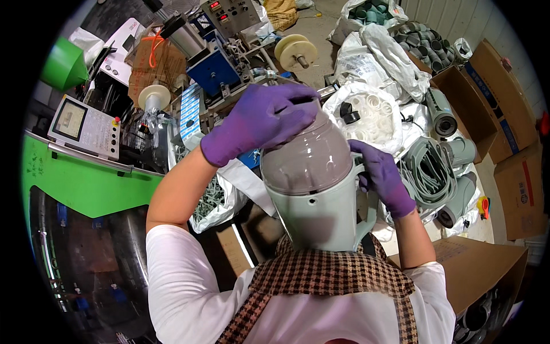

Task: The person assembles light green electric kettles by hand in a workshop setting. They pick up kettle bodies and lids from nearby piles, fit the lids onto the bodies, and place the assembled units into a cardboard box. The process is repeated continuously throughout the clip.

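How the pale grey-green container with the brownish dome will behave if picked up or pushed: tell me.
Probably stiff: the container curves evenly, without sagging. Perhaps slippery at the dome, which shows glossy highlights. Laid down and pushed, the rounded container might roll, though the handle jutting from its side would likely stop it.

On my feed the canister [312, 215] looks like smooth satin plastic, its dome [309, 160] glossier and translucent. I take the gloves [252, 120] on it for matt rubber, the apron [332, 272] below it for rough woven cloth. I see dull cardboard in the box [520, 192] to its right, wrinkled plastic in the sack [366, 66] beyond it.
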The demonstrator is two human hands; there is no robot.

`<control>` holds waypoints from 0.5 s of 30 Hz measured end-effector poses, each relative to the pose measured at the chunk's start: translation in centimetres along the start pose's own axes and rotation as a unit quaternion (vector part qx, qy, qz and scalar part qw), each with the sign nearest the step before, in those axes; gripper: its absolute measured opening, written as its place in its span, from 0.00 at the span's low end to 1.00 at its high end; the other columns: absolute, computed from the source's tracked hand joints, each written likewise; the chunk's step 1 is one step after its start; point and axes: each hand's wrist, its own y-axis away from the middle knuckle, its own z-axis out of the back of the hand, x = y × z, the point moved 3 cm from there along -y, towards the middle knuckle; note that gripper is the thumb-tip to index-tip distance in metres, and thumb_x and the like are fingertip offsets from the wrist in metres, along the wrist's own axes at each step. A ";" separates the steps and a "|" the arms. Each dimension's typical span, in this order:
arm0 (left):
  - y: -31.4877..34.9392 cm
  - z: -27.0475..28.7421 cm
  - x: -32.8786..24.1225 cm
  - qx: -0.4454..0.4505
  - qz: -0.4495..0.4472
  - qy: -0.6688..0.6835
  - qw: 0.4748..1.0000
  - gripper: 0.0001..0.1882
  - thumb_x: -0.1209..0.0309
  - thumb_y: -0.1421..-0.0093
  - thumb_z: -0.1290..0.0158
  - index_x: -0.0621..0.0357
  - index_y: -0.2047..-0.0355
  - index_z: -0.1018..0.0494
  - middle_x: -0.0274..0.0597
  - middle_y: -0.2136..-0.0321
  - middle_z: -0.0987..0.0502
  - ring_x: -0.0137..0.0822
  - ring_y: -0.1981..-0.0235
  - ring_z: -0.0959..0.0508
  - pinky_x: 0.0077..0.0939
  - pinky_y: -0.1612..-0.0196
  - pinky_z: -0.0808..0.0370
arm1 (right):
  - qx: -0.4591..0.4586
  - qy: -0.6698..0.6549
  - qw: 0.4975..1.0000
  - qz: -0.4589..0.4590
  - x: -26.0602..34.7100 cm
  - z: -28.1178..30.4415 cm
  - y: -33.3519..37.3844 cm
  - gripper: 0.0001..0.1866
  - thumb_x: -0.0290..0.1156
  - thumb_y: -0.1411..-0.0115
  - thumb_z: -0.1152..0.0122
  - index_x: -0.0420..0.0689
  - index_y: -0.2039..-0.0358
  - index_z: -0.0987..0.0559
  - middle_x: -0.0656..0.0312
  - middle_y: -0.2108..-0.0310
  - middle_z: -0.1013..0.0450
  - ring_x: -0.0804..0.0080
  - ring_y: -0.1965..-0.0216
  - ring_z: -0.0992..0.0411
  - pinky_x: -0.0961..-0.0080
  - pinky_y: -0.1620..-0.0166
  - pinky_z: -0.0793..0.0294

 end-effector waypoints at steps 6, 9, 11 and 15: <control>0.6 -2.0 1.4 -0.019 -0.015 0.042 0.999 0.17 0.64 0.37 0.45 0.62 0.52 0.21 0.45 0.58 0.17 0.28 0.61 0.20 0.23 0.54 0.24 | 0.025 0.029 0.997 0.062 -2.3 0.8 -1.1 0.23 0.35 0.31 0.58 0.43 0.39 0.31 0.53 0.61 0.23 0.63 0.63 0.24 0.67 0.56 0.26; 0.1 -3.4 1.6 -0.066 0.045 0.104 0.991 0.16 0.64 0.36 0.46 0.63 0.54 0.20 0.45 0.58 0.17 0.27 0.61 0.20 0.23 0.53 0.24 | 0.019 -0.058 0.998 -0.014 -4.1 1.9 -3.7 0.31 0.49 0.28 0.62 0.42 0.33 0.39 0.55 0.49 0.26 0.66 0.51 0.26 0.67 0.43 0.30; 0.0 -4.2 1.8 -0.062 0.107 0.172 0.977 0.17 0.64 0.35 0.47 0.64 0.54 0.20 0.45 0.58 0.17 0.29 0.59 0.21 0.24 0.51 0.25 | 0.067 -0.359 0.931 -0.017 -2.8 0.9 -7.6 0.37 0.58 0.29 0.62 0.42 0.31 0.41 0.54 0.41 0.32 0.65 0.39 0.35 0.68 0.35 0.40; 1.1 -4.5 2.6 -0.139 0.043 0.194 0.970 0.20 0.62 0.37 0.46 0.67 0.54 0.21 0.49 0.56 0.18 0.33 0.56 0.21 0.25 0.48 0.27 | 0.171 -0.270 0.947 0.001 0.6 -2.6 -9.8 0.44 0.54 0.36 0.43 0.43 0.30 0.48 0.50 0.38 0.36 0.64 0.37 0.36 0.72 0.36 0.39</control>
